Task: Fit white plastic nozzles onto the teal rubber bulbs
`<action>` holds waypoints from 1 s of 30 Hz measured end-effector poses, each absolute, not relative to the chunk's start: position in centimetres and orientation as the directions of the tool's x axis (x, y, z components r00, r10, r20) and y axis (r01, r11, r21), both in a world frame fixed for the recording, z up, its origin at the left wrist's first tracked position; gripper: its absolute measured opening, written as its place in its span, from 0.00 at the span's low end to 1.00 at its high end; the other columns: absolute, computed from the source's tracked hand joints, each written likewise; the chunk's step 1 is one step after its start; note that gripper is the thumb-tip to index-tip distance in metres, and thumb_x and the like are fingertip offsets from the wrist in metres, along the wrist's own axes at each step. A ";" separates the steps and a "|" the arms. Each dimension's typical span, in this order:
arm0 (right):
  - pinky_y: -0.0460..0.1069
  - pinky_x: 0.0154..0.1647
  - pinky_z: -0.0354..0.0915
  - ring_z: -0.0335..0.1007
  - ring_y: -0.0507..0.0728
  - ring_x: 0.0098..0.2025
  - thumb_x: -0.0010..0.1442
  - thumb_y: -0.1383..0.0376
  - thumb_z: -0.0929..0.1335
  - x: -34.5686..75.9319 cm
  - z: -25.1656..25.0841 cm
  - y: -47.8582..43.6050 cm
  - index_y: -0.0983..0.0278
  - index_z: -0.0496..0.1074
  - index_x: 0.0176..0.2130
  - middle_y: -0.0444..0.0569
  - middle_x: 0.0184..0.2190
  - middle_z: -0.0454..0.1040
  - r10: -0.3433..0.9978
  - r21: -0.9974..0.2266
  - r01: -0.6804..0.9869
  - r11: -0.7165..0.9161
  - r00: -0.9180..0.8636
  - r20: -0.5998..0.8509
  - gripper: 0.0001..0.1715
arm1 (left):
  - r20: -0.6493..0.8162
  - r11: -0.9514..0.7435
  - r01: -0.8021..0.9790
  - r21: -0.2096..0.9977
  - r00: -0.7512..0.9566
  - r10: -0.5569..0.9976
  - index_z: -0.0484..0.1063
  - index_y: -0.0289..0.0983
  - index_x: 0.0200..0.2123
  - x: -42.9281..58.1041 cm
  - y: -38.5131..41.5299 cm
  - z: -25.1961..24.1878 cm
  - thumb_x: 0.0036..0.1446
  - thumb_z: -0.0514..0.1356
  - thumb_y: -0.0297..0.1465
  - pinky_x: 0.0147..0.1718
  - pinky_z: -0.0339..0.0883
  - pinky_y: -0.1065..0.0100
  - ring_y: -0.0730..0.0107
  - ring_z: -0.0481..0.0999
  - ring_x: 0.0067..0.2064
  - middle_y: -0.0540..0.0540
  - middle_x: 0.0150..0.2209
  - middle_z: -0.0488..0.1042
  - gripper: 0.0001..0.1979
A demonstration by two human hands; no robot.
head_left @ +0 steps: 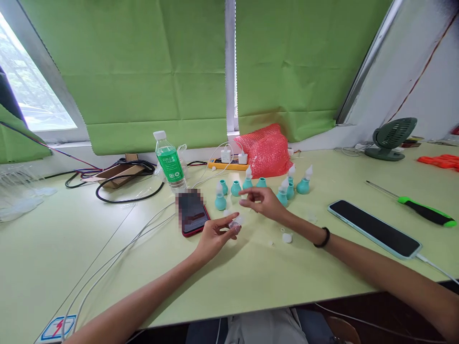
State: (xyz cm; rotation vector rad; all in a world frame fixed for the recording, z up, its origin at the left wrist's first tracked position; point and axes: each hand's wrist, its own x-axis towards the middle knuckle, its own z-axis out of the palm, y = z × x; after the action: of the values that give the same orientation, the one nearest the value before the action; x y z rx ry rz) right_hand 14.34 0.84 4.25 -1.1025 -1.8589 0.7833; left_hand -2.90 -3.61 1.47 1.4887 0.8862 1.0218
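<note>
My left hand (214,235) pinches a small clear plastic piece (236,221) between thumb and fingers, above the table. Just beyond it, to the right, my right hand (264,202) has its thumb and fingertips close together; whatever they hold, if anything, is too small to make out. Behind both hands stand several small teal bulbs. Some have clear pointed tips, such as the tipped bulb (220,200) on the left and another tipped bulb (303,184) on the right. An open-topped teal bulb (235,188) stands near my right fingertips. Small white pieces (287,238) lie below my right wrist.
A red-edged phone (195,231) lies beside my left hand, a water bottle (169,162) behind it. Red bubble wrap (267,150) and a power strip (229,165) sit at the back. Rightward are a charging phone (375,229), a screwdriver (423,209) and a fan (392,138). White cables (132,246) cross the left.
</note>
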 end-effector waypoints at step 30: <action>0.47 0.31 0.59 0.62 0.52 0.31 0.45 0.68 0.63 16.3 3.1 -2.5 0.63 0.57 0.33 0.46 0.30 0.66 0.734 -0.437 0.606 0.664 -0.418 0.536 0.12 | 0.087 0.004 -0.223 0.975 0.395 0.914 0.63 0.32 0.33 -2.9 -3.8 1.9 0.40 0.63 0.33 0.28 0.68 0.65 0.70 0.72 0.27 0.46 0.26 0.72 0.17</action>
State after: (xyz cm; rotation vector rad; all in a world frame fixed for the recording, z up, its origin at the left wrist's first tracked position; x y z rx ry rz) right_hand 16.30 -2.50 3.06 -1.0306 -2.1564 0.2265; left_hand -2.90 -3.81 1.95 1.2457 0.7262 1.0266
